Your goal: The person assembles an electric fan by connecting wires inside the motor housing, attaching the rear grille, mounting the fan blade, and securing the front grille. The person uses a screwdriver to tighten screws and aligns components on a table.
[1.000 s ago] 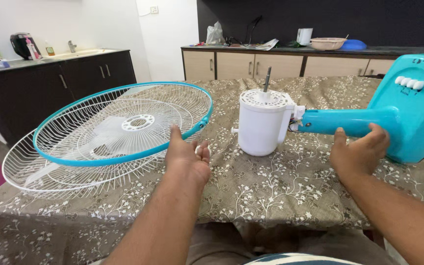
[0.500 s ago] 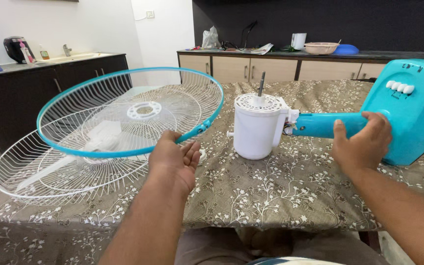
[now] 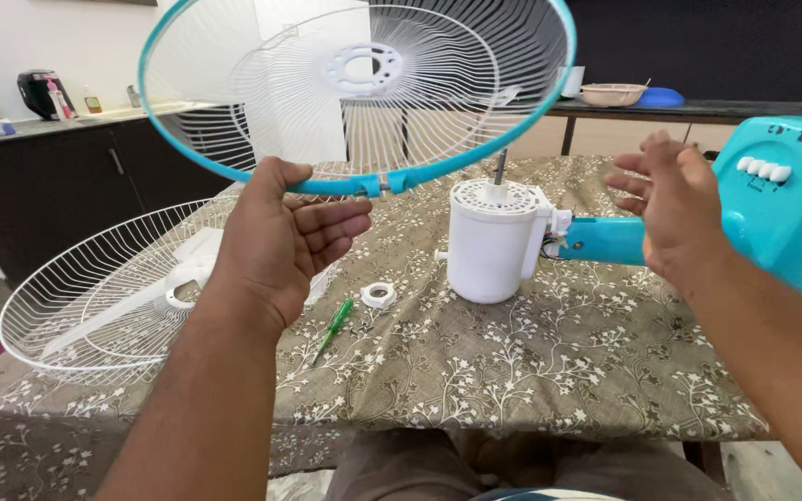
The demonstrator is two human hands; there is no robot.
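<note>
The counter, under a flowered cloth, fills the lower frame. Upper centre, a blue-rimmed wire grille hangs tilted in the air, gripped at its lower rim by the left hand, fingers curled shut on the blue ring. A second, white grille lies flat at left on the counter. At right lies the blue fan stand, its neck joined to the white motor standing mid-frame with its shaft pointing up. The right hand is spread open and holds nothing, hovering just above the stand's neck. The grille would sit steadier, I'd judge, with a second grip on the far rim (one hand lets it wobble). Small things between: a white ring nut and a green screwdriver. On the back counter, upper right, a beige bowl; its contents cannot be seen.
</note>
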